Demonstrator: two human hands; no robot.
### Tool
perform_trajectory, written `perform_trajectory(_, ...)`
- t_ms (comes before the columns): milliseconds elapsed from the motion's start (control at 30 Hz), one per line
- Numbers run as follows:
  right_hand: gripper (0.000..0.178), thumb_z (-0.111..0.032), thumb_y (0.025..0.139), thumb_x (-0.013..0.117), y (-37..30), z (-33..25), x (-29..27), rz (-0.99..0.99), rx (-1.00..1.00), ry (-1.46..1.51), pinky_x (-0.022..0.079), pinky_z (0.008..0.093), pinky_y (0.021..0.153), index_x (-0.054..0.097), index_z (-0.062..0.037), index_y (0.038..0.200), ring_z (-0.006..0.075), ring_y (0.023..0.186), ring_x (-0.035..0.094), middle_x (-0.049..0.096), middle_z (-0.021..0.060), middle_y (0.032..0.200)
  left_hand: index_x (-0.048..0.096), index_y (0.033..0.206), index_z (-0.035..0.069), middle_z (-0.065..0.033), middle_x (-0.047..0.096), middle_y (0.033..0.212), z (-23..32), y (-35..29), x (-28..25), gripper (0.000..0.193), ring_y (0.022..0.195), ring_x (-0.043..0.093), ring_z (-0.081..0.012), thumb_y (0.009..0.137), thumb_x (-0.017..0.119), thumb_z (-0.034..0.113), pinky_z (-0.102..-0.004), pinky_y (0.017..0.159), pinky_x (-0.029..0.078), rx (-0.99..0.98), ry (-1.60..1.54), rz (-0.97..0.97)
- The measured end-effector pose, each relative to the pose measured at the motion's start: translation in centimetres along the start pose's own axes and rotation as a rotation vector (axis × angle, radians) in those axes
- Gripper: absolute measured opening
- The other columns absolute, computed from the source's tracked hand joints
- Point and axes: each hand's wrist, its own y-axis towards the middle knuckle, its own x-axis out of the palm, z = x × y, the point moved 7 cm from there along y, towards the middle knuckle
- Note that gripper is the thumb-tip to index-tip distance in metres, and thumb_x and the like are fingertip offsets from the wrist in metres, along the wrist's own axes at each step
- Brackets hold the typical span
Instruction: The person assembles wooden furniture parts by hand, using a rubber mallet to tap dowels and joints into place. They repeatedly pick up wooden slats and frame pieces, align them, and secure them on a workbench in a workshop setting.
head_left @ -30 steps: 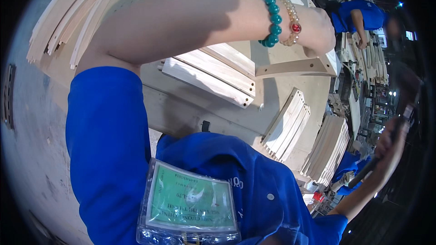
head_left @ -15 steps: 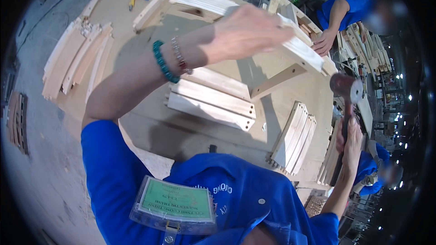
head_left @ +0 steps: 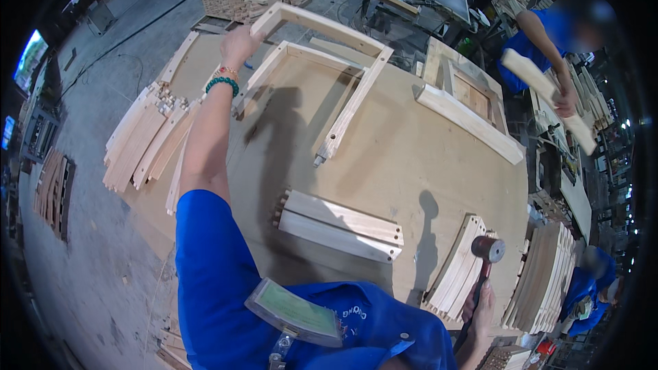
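Observation:
My left hand reaches to the far left of the table, its fingers closed round one corner of a pale U-shaped wooden frame. The frame is lifted at an angle, and one leg points back toward me. Another U-shaped wooden frame lies partly beneath it. At the lower right, my right hand is wrapped round the handle of a mallet, head up. The mallet is near a small stack of wooden slats. Two drilled rails lie on the table in front of me.
Curved wooden parts are piled at the table's left edge. A further wooden frame sits at the far right. Beyond it, a co-worker's hand holds a wooden piece. More slats are stacked at the right.
My left hand has moved from over the parts at the right to the far left and now holds the frame. The mallet is lower. The co-worker has a wooden piece raised.

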Motion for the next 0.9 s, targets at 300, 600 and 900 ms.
perform_trajectory(300, 0.042, -0.052, 0.093, 0.047, 2.0, 3.0, 2.5, -0.037, 0.132, 0.058, 0.022, 0.0194, 0.03, 0.047, -0.0117, 0.083, 0.0035, 0.035, 0.028, 0.036, -0.0055, 0.052, 0.061, 0.112, 0.002, -0.0226, 0.061, 0.114, -5.5, 1.6, 8.5, 0.054, 0.108, 0.058, -0.0333, 0.079, 0.058, 0.044, -0.0419, 0.092, 0.044, -0.137, 0.073, -0.169)
perform_trajectory(600, 0.04, -0.051, 0.093, 0.046, -0.2, 4.7, 3.2, 0.036, 0.182, 0.055, 0.018, 0.0211, 0.032, 0.046, -0.0132, 0.083, 0.0042, 0.035, 0.026, 0.032, -0.0067, 0.05, 0.061, 0.11, 0.007, -0.0153, 0.064, 0.107, -10.0, -15.7, 1.4, 0.035, 0.1, 0.06, -0.0307, 0.082, 0.064, 0.028, -0.0406, 0.085, 0.047, 0.01, -0.022, 0.331)
perform_trajectory(900, 0.032, -0.041, 0.095, 0.048, -1.3, 5.0, 5.6, -0.165, 0.177, 0.022, 0.022, 0.021, 0.039, 0.056, -0.0113, 0.102, 0.0021, 0.045, 0.03, 0.035, -0.0093, 0.058, 0.051, 0.103, 0.004, -0.0181, 0.06, 0.089, -19.9, -28.9, -1.3, 0.043, 0.08, 0.059, -0.0331, 0.085, 0.061, 0.041, -0.0412, 0.07, 0.046, -0.382, 0.09, 0.143)
